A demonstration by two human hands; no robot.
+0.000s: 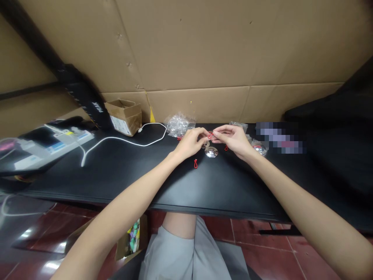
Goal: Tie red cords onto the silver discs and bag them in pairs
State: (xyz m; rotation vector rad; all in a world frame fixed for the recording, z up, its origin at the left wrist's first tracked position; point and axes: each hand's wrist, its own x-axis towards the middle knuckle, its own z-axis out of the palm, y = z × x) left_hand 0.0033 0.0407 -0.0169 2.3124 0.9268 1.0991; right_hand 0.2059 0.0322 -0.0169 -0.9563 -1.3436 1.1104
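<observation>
On the far left, a white power strip [55, 149] lies smeared by blur, so its sockets are hard to make out. One black post [84, 99] slants down beside it, its top cut off by the frame. Next comes one open cardboard box [126, 119], its contents hidden by its walls, and a white cable [125, 140] curves across the black table [233, 186] before it. A heap of clear plastic bags [180, 124] follows, too crumpled to count, with a small bit of red cord at its lower edge, partly covered. The left hand [190, 143] is nearly closed, thumb and fingertips pinching a red cord [210, 135] at the centre, above the table. This cord is thin and bright, mostly covered by fingers, so its full shape cannot be told. Below lies one red loop [195, 164], narrow, with a pale tip. Two shiny metal discs sit under the hands: the front disc [211, 152] is domed, the rear disc [205, 144] half hidden. The right hand [233, 140] pinches the same cord, fingers bent towards the thumb; another red loop [226, 148] peeks out beneath it. Counting every red piece makes four. Rightmost, one plastic-wrapped shiny piece [258, 148] lies by a pixelated patch
</observation>
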